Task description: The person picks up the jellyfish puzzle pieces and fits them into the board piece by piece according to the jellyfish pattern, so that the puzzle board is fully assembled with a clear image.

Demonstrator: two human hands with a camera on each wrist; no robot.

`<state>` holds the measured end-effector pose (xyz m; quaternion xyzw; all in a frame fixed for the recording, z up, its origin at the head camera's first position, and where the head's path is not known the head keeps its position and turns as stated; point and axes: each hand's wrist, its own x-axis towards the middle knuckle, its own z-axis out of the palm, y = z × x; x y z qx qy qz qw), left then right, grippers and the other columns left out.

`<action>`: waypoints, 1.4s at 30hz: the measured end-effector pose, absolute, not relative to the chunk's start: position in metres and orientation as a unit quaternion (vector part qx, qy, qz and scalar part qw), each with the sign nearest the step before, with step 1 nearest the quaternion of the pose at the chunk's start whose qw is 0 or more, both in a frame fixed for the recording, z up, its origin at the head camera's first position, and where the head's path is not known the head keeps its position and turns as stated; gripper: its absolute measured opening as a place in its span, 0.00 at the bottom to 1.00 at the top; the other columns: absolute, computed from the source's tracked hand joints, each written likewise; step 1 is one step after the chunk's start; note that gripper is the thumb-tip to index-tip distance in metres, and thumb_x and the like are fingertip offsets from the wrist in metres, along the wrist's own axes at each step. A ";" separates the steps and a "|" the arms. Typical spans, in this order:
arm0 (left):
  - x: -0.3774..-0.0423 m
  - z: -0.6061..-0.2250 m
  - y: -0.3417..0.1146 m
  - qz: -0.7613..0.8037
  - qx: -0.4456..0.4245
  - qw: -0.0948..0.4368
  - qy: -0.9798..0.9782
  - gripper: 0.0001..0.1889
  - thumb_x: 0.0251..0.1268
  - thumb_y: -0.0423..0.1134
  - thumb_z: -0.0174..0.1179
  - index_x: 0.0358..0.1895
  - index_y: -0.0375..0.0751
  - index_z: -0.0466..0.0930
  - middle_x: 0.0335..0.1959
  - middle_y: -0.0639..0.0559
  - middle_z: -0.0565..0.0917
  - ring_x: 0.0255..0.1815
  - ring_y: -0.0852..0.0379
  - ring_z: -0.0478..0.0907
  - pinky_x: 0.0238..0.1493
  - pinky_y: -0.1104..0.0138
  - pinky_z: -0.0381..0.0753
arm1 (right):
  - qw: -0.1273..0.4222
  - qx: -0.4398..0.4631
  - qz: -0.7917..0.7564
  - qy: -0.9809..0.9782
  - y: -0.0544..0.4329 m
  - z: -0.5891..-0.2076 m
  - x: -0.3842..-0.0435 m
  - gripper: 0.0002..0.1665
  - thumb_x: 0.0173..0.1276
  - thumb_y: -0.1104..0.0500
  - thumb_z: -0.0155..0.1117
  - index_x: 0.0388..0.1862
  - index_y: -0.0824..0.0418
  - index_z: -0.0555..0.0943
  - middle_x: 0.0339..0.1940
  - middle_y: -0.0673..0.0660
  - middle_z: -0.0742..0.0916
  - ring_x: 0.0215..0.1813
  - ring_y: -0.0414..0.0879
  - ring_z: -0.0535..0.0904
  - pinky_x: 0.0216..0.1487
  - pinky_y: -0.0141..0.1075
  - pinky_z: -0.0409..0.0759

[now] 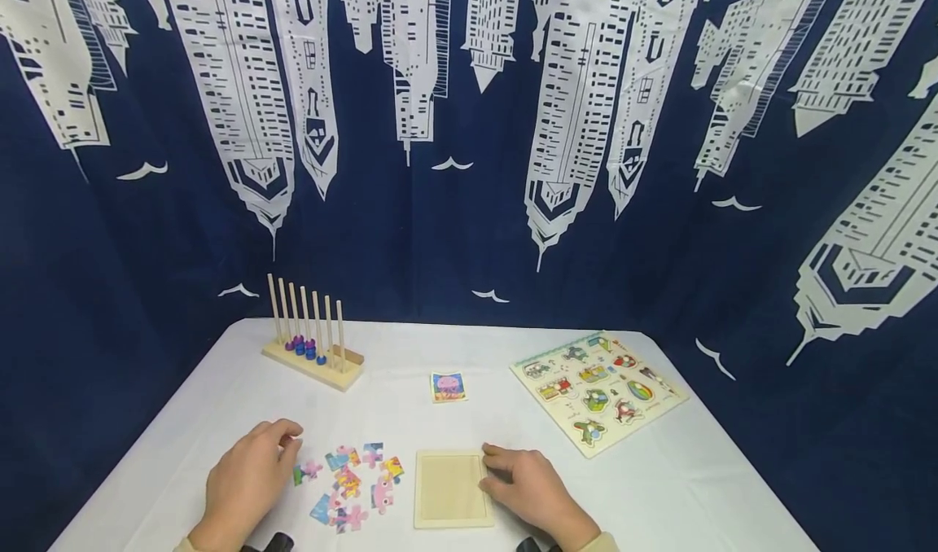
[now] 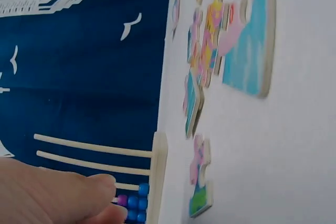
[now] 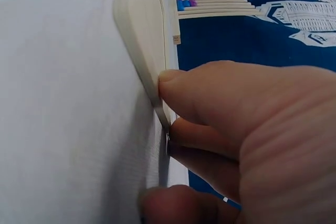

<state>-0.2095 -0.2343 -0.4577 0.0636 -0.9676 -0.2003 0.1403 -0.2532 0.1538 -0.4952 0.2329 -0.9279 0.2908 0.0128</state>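
Note:
My left hand point(image 1: 249, 476) hovers just left of the loose jigsaw pieces point(image 1: 347, 481), fingers bent loosely and nothing in them. In the left wrist view, the thumb and a fingertip show in front of the bead rack, apart from the pieces. The pieces, pink, blue and yellow, lie scattered on the white table. To their right lies a square wooden puzzle tray point(image 1: 454, 491) with a raised rim and a bare inside. My right hand point(image 1: 531, 487) holds its right edge, thumb on the rim and a finger by the far corner.
A wooden bead rack point(image 1: 313, 365) with upright pegs and blue and purple beads stands at the back left. A small picture card point(image 1: 448, 387) lies at the middle back. An illustrated puzzle board point(image 1: 597, 389) lies at the right. A navy curtain point(image 1: 469, 234) hangs behind the table.

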 end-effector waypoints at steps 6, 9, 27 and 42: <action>-0.210 -0.459 -0.240 -0.183 0.068 0.108 -0.975 0.07 0.70 0.38 0.65 0.47 0.44 0.87 0.35 0.52 0.86 0.30 0.54 0.82 0.25 0.57 0.77 | 0.002 0.239 0.294 -0.925 0.155 -0.494 -0.255 0.24 0.66 0.50 0.72 0.57 0.61 0.87 0.66 0.55 0.85 0.66 0.58 0.81 0.65 0.55 0.77; -0.210 -0.459 -0.243 -0.168 0.077 0.085 -0.979 0.06 0.71 0.37 0.63 0.46 0.43 0.86 0.33 0.51 0.86 0.28 0.53 0.81 0.25 0.55 0.78 | 0.002 0.244 0.297 -0.923 0.156 -0.495 -0.256 0.24 0.66 0.50 0.72 0.57 0.61 0.87 0.66 0.54 0.85 0.67 0.58 0.81 0.66 0.54 0.77; -0.201 -0.475 -0.220 -0.252 -0.070 0.003 -0.965 0.13 0.58 0.54 0.74 0.28 0.57 0.79 0.15 0.62 0.72 0.18 0.63 0.67 0.21 0.69 0.63 | -0.011 0.240 0.312 -0.919 0.158 -0.495 -0.255 0.26 0.65 0.50 0.73 0.58 0.61 0.86 0.67 0.55 0.84 0.68 0.58 0.80 0.67 0.54 0.75; -0.202 -0.468 -0.223 -0.221 -0.057 -0.030 -0.973 0.13 0.53 0.48 0.78 0.32 0.56 0.80 0.23 0.61 0.75 0.24 0.60 0.70 0.28 0.65 0.69 | -0.020 0.237 0.312 -0.920 0.157 -0.493 -0.256 0.26 0.65 0.50 0.73 0.59 0.61 0.86 0.68 0.54 0.83 0.69 0.58 0.79 0.68 0.54 0.75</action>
